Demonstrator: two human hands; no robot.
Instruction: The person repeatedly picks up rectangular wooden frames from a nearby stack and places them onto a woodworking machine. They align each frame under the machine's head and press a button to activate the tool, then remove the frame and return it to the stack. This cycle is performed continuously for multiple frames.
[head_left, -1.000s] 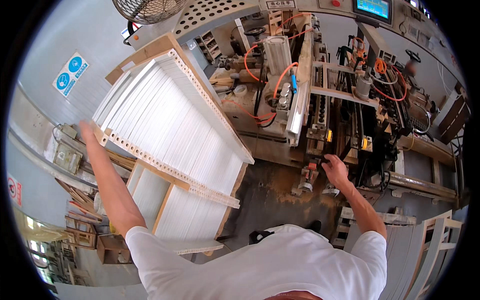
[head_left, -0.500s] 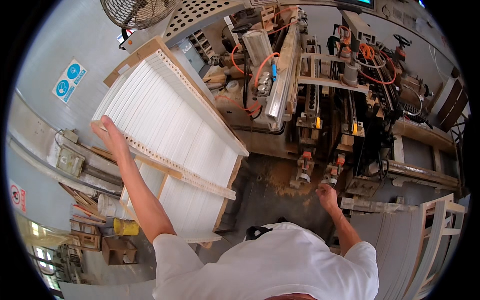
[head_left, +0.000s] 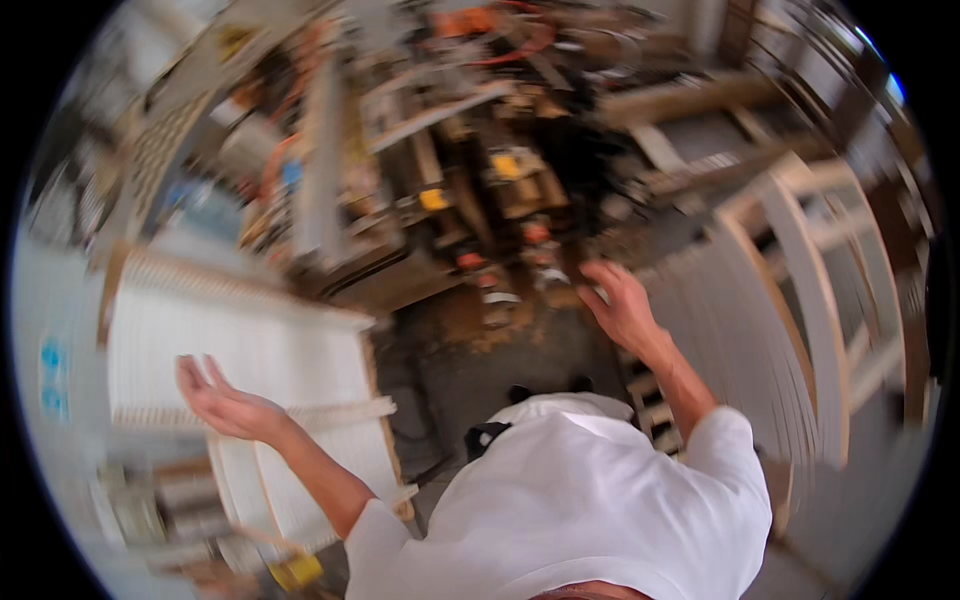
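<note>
Most of this head view is smeared by motion. My left hand (head_left: pixel 228 402) is raised at the left with fingers apart and nothing in it. It appears over the large stack of white strips (head_left: pixel 250 330), near the hole-lined rail (head_left: pixel 350 410) along its near edge; whether it touches is unclear. My right hand (head_left: pixel 622 308), also empty, has its thumb apart from the fingers. Nearest to it are the near end of the machine (head_left: pixel 545 250), with orange and yellow parts, and the stack of pale boards (head_left: pixel 735 320) at the right.
A pale wooden frame (head_left: pixel 790 230) stands along the boards' far right side. Across the back spreads the machine with its long metal beam (head_left: pixel 322 180) and orange hoses. Dark floor (head_left: pixel 450 340) lies between the stacks. A yellow bucket (head_left: pixel 297 571) sits low at the left.
The view has swung to the right, bringing the right-hand boards further in. My left hand has come off the edge of the white strips and opened. My right hand's fingers have spread.
</note>
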